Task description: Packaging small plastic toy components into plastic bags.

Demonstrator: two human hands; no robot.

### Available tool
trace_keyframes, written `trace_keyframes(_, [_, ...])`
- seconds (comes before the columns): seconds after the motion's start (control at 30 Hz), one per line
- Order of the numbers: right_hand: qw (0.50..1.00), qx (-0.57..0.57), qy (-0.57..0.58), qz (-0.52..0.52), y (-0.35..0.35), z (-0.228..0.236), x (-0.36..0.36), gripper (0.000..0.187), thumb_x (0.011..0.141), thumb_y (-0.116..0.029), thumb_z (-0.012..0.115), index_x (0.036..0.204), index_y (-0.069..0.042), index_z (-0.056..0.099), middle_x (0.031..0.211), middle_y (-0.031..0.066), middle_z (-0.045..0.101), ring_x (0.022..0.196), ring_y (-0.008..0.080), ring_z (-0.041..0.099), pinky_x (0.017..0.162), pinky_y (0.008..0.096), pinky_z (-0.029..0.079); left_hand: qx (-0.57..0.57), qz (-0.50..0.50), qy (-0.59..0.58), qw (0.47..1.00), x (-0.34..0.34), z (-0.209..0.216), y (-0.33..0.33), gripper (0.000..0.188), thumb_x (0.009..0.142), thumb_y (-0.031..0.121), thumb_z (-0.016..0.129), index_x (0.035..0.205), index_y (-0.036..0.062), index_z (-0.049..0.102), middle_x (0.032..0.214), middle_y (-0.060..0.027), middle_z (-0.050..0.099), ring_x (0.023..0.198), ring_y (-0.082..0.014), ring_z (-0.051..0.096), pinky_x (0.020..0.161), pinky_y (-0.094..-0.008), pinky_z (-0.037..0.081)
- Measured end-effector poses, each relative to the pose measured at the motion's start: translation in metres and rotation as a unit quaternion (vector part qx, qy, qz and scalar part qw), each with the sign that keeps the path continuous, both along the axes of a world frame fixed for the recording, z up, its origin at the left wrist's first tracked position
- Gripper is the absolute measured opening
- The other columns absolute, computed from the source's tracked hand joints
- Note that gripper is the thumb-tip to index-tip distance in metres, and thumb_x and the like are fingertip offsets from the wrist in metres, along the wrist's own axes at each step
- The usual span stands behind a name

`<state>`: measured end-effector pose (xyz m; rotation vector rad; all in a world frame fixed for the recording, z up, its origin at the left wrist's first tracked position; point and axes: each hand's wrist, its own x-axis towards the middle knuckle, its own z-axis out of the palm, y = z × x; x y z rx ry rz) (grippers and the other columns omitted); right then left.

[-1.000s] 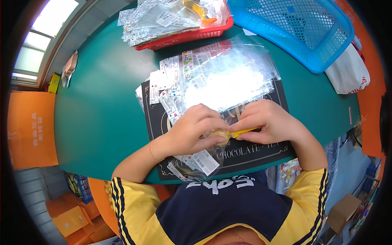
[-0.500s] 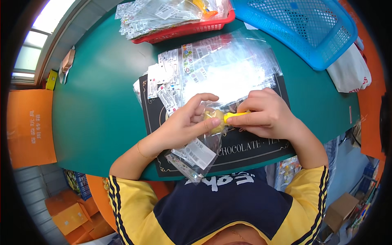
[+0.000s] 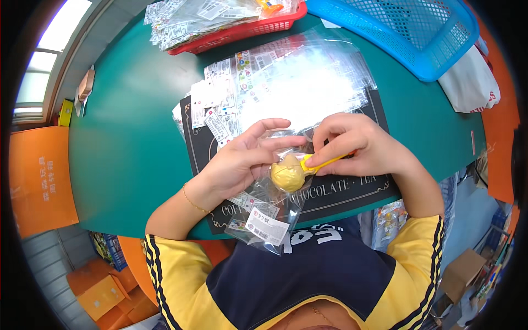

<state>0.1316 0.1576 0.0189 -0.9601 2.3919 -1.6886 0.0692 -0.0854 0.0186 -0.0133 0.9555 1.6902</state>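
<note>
Over the black printed mat, my right hand pinches the bright yellow stick-like end of a small toy. The toy's other end is a pale yellow, lumpy round head. Clear film of a plastic bag lies around the head; whether the head is inside it I cannot tell. The bag bears a white label and reaches down to the table's near edge. My left hand is just left of the round head, its fingers stretched apart. Its thumb is mostly hidden.
Beyond my hands lies a glossy spread of flat clear bags with white labels. A red basket full of packaged bags stands at the back of the green table. At the back right is a blue basket, with a white bag beside it.
My left thumb has come off the toy's round head and the left fingers have spread. The head now shows more fully, a little lower. My right hand keeps its pinch on the yellow end.
</note>
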Motion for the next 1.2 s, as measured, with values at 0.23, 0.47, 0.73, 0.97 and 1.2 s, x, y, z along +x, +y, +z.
trace_keyframes(0.23, [0.998, 0.012, -0.062, 0.028, -0.004, 0.001, 0.004, 0.026, 0.068, -0.007, 0.079, 0.093, -0.011, 0.072, 0.082, 0.0033, 0.061, 0.073, 0.0163, 0.058, 0.062, 0.0270, 0.045, -0.027, 0.045, 0.113, 0.992, 0.014, -0.004, 0.006, 0.040, 0.091, -0.003, 0.048, 0.127, 0.0075, 0.035, 0.126, -0.0223, 0.051, 0.112, -0.0239, 0.056, 0.093, -0.0321, 0.048])
trace_keyframes(0.47, [0.882, -0.054, -0.465, -0.046, -0.009, -0.001, -0.006, 0.012, 0.081, -0.015, 0.070, 0.085, -0.005, 0.065, 0.076, -0.0004, 0.064, 0.052, 0.0009, 0.049, 0.043, 0.0168, 0.034, 0.011, 0.059, 0.195, 0.979, 0.026, -0.007, 0.011, 0.031, 0.093, -0.001, 0.045, 0.122, 0.0061, 0.037, 0.125, -0.0216, 0.053, 0.109, -0.0202, 0.057, 0.094, -0.0314, 0.046])
trace_keyframes(0.73, [0.945, -0.042, -0.290, -0.143, -0.035, -0.004, 0.003, 0.027, 0.078, -0.012, 0.074, 0.091, -0.007, 0.051, 0.076, -0.0043, 0.051, 0.057, -0.0023, 0.042, 0.049, 0.0143, 0.030, 0.009, 0.108, 0.252, 0.962, 0.028, -0.014, 0.010, 0.021, 0.093, -0.003, 0.044, 0.114, 0.0013, 0.042, 0.120, -0.0195, 0.056, 0.109, -0.0195, 0.056, 0.092, -0.0305, 0.047])
trace_keyframes(0.97, [0.912, -0.081, -0.393, -0.083, -0.030, -0.009, -0.007, 0.029, 0.077, -0.013, 0.073, 0.100, -0.004, 0.057, 0.080, 0.0005, 0.063, 0.052, -0.0016, 0.044, 0.044, 0.0140, 0.031, 0.026, 0.153, 0.393, 0.906, 0.031, -0.019, 0.013, 0.025, 0.085, -0.011, 0.049, 0.106, 0.0012, 0.050, 0.119, -0.0181, 0.057, 0.112, -0.0225, 0.056, 0.092, -0.0310, 0.047])
trace_keyframes(1.2, [0.871, -0.088, -0.476, -0.085, -0.017, -0.017, -0.012, 0.018, 0.080, -0.013, 0.070, 0.093, -0.002, 0.066, 0.074, 0.0021, 0.065, 0.049, 0.0009, 0.049, 0.040, 0.0141, 0.033, -0.002, -0.125, 0.814, 0.568, -0.006, 0.033, -0.012, 0.024, 0.065, 0.003, 0.071, 0.087, 0.0096, 0.064, 0.095, -0.0019, 0.061, 0.083, -0.0227, 0.056, 0.077, -0.0346, 0.044])
